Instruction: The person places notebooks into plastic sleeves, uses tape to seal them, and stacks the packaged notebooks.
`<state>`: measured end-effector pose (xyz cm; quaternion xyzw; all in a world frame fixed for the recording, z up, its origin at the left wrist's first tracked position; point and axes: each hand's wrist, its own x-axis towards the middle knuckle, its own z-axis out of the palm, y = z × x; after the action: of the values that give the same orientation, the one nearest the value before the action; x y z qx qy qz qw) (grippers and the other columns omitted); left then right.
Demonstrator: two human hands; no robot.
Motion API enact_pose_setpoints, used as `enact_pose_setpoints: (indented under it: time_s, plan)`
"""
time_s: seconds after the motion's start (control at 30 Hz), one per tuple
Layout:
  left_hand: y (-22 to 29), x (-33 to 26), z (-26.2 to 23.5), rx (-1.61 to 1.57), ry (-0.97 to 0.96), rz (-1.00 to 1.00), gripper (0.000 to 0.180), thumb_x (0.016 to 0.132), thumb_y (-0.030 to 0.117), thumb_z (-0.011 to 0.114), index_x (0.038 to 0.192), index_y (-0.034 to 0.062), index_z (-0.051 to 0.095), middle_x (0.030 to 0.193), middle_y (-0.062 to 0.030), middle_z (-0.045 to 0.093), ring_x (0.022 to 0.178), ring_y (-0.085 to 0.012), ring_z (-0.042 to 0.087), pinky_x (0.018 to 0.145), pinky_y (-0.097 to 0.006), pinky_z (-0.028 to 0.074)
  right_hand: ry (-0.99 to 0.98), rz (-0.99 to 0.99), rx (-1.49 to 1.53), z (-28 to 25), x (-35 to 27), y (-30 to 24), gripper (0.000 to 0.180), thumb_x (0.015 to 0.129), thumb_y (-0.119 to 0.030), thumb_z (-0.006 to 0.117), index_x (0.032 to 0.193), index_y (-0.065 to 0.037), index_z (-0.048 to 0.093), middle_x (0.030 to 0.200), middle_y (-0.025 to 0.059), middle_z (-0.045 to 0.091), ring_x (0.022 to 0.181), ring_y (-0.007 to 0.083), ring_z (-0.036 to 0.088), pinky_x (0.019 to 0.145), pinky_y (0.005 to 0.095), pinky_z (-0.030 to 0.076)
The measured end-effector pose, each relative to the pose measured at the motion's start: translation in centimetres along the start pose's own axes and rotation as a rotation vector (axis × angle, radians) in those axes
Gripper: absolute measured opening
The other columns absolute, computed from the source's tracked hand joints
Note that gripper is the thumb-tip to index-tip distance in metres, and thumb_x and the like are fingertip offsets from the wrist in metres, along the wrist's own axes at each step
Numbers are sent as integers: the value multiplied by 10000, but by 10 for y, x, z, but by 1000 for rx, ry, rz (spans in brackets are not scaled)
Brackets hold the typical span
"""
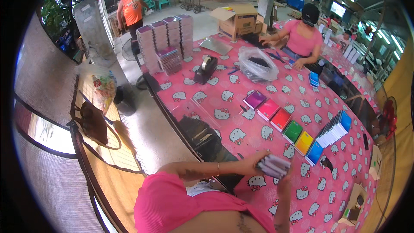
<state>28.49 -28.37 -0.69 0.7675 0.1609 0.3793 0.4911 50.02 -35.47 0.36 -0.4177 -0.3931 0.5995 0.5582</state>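
Observation:
A small stack of notebooks (274,166), its pale page edges showing, is held between both my hands above the near edge of the table. My left hand (255,162) grips its left side, with the fingers closed around it. At its right side my right hand (284,183) is closed on the same stack. Just beyond lies a slanting row of small notebook piles: purple (255,99), pink (268,108), red (280,118), green (293,131), yellow (304,143) and blue (315,152). A leaning line of blue-covered notebooks (333,130) stands to their right.
Tall notebook stacks (166,39) and a tape dispenser (206,70) occupy the far left of the pink table (233,121). A clear plastic bag (258,65) and cardboard box (237,22) are farther back. A co-worker (304,39) works across the table. Another person (131,11) stands beyond it.

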Motion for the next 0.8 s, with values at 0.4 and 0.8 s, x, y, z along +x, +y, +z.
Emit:
enact_pose_setpoints:
  time_s: [0.4,0.8]
  plan:
    - [-60,-23,21,-241,66,-307,1068,713,31,792,1559,70,142,1415,-142,436,1322,-235,433,1097,-383,379,234,-379,-310,23,4,68,1120,667,-381,920,1492,-25,251,1354,135,457,1251,243,483,1056,393,416]
    - [-54,-16,15,11,-25,-290,858,630,139,886,1308,57,366,1195,-134,541,1134,-240,567,979,-389,456,249,-520,-396,18,3,69,960,685,-284,907,1431,-40,353,1324,143,503,1253,253,505,1042,409,436]
